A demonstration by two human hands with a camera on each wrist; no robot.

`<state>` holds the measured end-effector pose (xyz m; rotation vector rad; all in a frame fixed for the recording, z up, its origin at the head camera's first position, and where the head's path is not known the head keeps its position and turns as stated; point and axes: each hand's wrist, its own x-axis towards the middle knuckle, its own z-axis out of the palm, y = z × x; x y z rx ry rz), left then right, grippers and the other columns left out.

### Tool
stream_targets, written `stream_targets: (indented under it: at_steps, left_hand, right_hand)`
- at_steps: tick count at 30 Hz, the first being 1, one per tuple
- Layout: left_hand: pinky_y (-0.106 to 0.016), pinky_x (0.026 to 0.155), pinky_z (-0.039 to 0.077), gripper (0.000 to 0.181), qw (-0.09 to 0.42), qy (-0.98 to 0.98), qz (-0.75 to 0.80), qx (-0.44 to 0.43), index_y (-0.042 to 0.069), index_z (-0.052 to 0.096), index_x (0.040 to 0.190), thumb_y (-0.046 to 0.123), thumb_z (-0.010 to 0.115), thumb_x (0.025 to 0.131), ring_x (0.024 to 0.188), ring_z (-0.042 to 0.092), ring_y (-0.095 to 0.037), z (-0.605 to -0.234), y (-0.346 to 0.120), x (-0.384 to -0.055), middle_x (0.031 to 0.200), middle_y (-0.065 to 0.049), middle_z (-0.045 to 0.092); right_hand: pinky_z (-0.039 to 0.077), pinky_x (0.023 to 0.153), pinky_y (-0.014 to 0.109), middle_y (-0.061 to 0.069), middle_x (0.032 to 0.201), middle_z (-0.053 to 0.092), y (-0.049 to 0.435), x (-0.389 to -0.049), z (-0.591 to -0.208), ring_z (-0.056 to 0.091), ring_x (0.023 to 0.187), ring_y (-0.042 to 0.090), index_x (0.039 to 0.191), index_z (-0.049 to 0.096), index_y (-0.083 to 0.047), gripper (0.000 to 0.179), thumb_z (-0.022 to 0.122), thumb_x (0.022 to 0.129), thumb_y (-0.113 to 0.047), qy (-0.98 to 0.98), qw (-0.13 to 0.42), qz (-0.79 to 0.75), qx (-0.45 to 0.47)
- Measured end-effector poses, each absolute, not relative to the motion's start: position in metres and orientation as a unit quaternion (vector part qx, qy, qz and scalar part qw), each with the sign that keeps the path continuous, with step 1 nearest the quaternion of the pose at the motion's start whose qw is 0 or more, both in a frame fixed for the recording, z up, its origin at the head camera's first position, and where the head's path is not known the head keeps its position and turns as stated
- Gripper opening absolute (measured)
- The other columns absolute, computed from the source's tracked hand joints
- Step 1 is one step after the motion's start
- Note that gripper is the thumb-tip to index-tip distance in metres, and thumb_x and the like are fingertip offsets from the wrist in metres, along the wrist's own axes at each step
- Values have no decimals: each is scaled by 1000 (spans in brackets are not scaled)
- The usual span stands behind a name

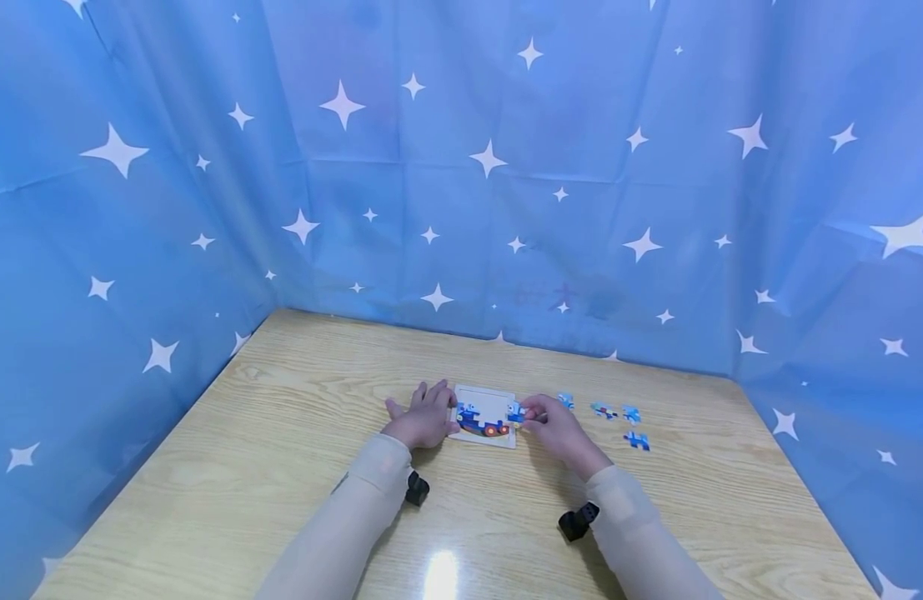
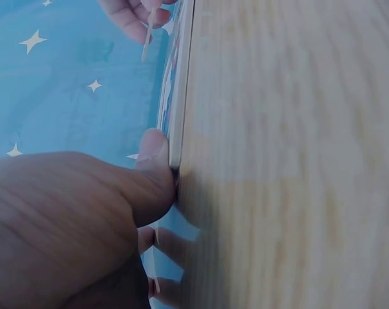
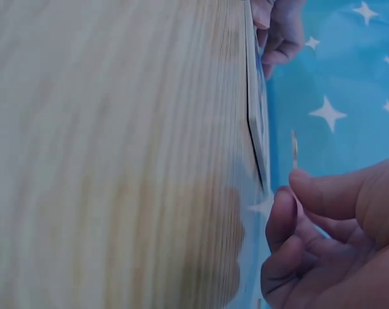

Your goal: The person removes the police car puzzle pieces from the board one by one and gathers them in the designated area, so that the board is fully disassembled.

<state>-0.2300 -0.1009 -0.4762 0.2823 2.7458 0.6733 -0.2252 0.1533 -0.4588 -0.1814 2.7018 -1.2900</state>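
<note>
A small jigsaw puzzle tray [image 1: 485,441] with a pale border lies on the table, its lower part filled with a colourful picture. My left hand [image 1: 423,419] rests at the tray's left side, fingers spread and the thumb [image 2: 157,151] against its edge. Between thumb and fingertips my right hand [image 1: 562,432] pinches a blue puzzle piece [image 1: 515,412] over the tray's right side. In the right wrist view this piece [image 3: 294,147] shows edge-on, raised above the tray [image 3: 254,106]; the other fingers of the right hand [image 3: 336,225] are curled.
Several loose pieces lie to the right: one piece [image 1: 565,401] just beyond the right hand, others [image 1: 604,410] farther right, and a blue one [image 1: 637,440] nearest me. Behind the wooden table [image 1: 281,467] hangs a blue curtain [image 1: 461,208] with white stars.
</note>
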Motion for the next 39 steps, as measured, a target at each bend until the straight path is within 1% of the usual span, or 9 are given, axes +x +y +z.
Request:
stream_targets:
  at_steps: [7, 12, 20, 26, 31, 34, 39]
  left_hand:
    - [-83, 105, -3, 26, 149, 956, 229, 106, 23, 46, 124, 36, 56, 104, 156, 3, -36, -465, -105, -223, 171, -4, 10]
    - [-83, 105, -5, 25, 150, 956, 229, 106, 24, 45, 123, 36, 56, 104, 156, 3, -35, -469, -104, -224, 171, -3, 10]
    - [-82, 106, -5, 24, 150, 955, 233, 108, 24, 46, 122, 36, 56, 104, 156, 3, -35, -468, -106, -223, 171, -3, 11]
    - [-82, 105, -8, 27, 153, 955, 231, 108, 23, 44, 126, 37, 54, 105, 156, -1, -34, -475, -104, -228, 171, -3, 7]
    - [-83, 104, -9, 24, 145, 953, 241, 109, 24, 45, 123, 36, 55, 105, 156, 1, -35, -479, -104, -229, 171, -4, 9]
    - [-82, 104, -11, 24, 149, 953, 242, 108, 24, 45, 123, 37, 54, 105, 156, -1, -34, -479, -104, -230, 171, -2, 7]
    - [-81, 105, -13, 24, 151, 952, 245, 109, 24, 45, 123, 35, 55, 105, 156, -1, -33, -476, -105, -228, 171, -1, 7]
  right_hand:
    - [49, 80, 34, 8, 101, 59, 160, -224, -461, 58, 96, 22, 127, 62, 1, 28, 60, 99, 1, 896, 75, -434, -55]
    - [50, 80, 36, 7, 101, 60, 168, -221, -460, 59, 96, 22, 126, 62, 0, 28, 61, 99, 2, 905, 69, -416, -51]
    - [50, 74, 33, 9, 101, 59, 185, -221, -458, 58, 93, 23, 126, 62, 0, 27, 61, 99, 1, 908, 77, -408, -56]
    - [51, 77, 34, 9, 103, 60, 203, -221, -460, 59, 95, 23, 127, 62, -2, 27, 61, 100, -1, 909, 80, -406, -51]
    - [51, 76, 34, 11, 105, 60, 217, -219, -461, 59, 97, 24, 131, 60, 0, 30, 60, 101, -1, 909, 83, -407, -46]
    - [51, 76, 33, 12, 106, 60, 224, -218, -461, 59, 97, 25, 132, 59, 1, 31, 60, 101, -2, 910, 80, -403, -44]
    - [51, 76, 36, 13, 106, 61, 236, -215, -458, 59, 97, 26, 132, 58, 2, 32, 59, 101, -1, 911, 82, -401, -43]
